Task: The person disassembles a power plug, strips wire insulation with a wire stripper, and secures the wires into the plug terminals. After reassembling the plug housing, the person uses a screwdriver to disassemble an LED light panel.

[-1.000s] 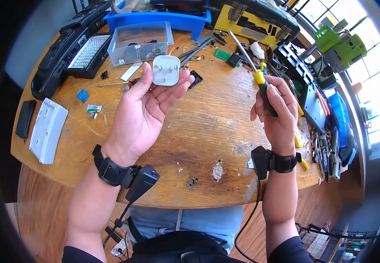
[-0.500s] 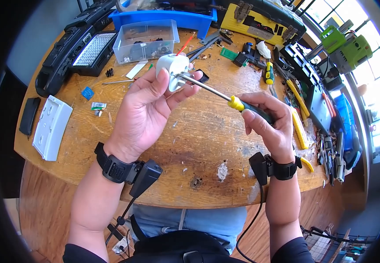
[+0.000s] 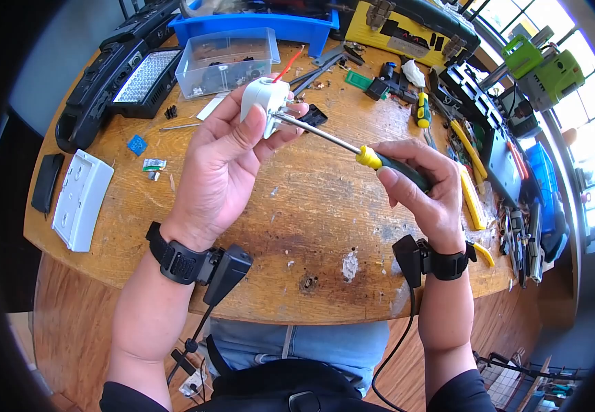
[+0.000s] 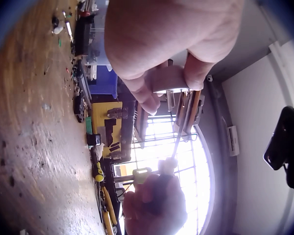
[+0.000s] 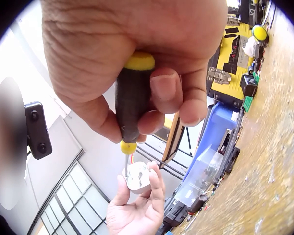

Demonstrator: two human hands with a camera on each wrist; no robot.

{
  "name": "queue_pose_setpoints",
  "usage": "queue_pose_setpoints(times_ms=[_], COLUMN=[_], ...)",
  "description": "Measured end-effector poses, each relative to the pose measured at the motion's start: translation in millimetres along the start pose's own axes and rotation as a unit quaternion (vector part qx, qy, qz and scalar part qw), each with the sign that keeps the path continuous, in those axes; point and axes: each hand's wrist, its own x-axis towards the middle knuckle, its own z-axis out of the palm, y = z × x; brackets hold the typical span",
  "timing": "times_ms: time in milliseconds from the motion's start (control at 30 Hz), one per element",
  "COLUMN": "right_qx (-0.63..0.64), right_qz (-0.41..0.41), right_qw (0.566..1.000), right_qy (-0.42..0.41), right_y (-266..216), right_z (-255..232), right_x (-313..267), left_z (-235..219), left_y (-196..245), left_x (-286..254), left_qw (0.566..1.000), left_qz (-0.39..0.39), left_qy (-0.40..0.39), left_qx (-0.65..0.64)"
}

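Note:
A white plug (image 3: 256, 99) with metal prongs is pinched between the thumb and fingers of my left hand (image 3: 216, 165), held up over the table. From its top sticks a red wire (image 3: 289, 64). My right hand (image 3: 429, 189) grips the dark handle of a screwdriver (image 3: 332, 142) with a yellow collar. The shaft points left, its tip right at the pronged face of the plug. In the right wrist view, the handle (image 5: 132, 100) runs through the curled fingers, and the shaft meets the plug (image 5: 138, 178) near its edge.
A clear plastic box (image 3: 225, 65) and a blue bin (image 3: 256, 31) stand behind the left hand. Far right are a yellow toolbox (image 3: 407, 34), a green drill stand (image 3: 544, 72) and pliers. A white plastic housing (image 3: 82, 199) lies left on the wooden table (image 3: 290, 226).
The left hand has turned the plug, so its prongs now face right instead of up. The right hand has swung the screwdriver down and left, bringing its tip to the plug.

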Motion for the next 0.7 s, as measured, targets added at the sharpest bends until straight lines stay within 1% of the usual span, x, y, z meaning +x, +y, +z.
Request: queue_pose_setpoints(times_ms=[67,100,133,167,200,233,300,367,400,467,500,567,633,700], right_qx=[-0.020,-0.040,-0.035,-0.066,-0.095,-0.089,-0.121,-0.092,-0.085,-0.080,-0.071,-0.071,-0.062,-0.049], right_qz=[0.003,0.006,0.007,-0.034,-0.075,-0.073,-0.123,-0.121,-0.118,-0.116,-0.117,-0.104,-0.107,-0.108], right_qw=[1.000,0.999,0.999,0.997,0.993,0.993,0.985,0.988,0.989,0.990,0.991,0.992,0.992,0.993], right_qy=[0.006,0.012,0.015,0.012,0.011,0.017,0.002,0.005,0.001,-0.002,0.006,-0.008,-0.005,-0.007], right_y=[-2.2,-1.8,0.6,4.0,7.1,8.2,6.2,7.0,7.1,4.7,3.7,2.6,2.8,4.5], right_z=[-0.8,-0.9,-1.5,-2.8,-3.2,-2.8,-1.5,-0.2,0.8,1.6,1.5,1.0,1.1,1.8], right_x=[-0.5,-0.7,-0.3,0.8,1.6,2.1,2.7,2.1,1.6,0.6,-0.1,-0.4,-0.3,-1.0], left_z=[-0.8,0.4,2.7,4.0,3.1,1.2,2.0,6.7,5.7,1.9,2.2,4.3,3.6,2.5], left_y=[0.9,1.6,2.7,3.3,3.8,4.6,6.0,7.5,7.9,8.0,8.5,8.3,7.9,7.6], left_x=[0.4,0.1,-0.7,-1.3,-1.3,-1.1,-2.0,-4.8,-4.9,-3.3,-2.6,-2.4,-2.1,-1.6], left_qw=[0.999,0.999,0.996,0.992,0.992,0.988,0.983,0.985,0.983,0.988,0.986,0.982,0.982,0.985], left_qz=[0.023,0.020,0.036,0.052,0.046,0.049,0.044,0.013,0.005,-0.007,-0.012,-0.015,-0.015,-0.021], left_qy=[-0.006,-0.007,-0.001,0.004,0.000,-0.014,-0.033,-0.004,-0.010,-0.018,-0.022,-0.005,-0.012,0.002], left_qx=[0.047,0.050,0.083,0.116,0.121,0.144,0.175,0.174,0.184,0.156,0.166,0.188,0.190,0.171])
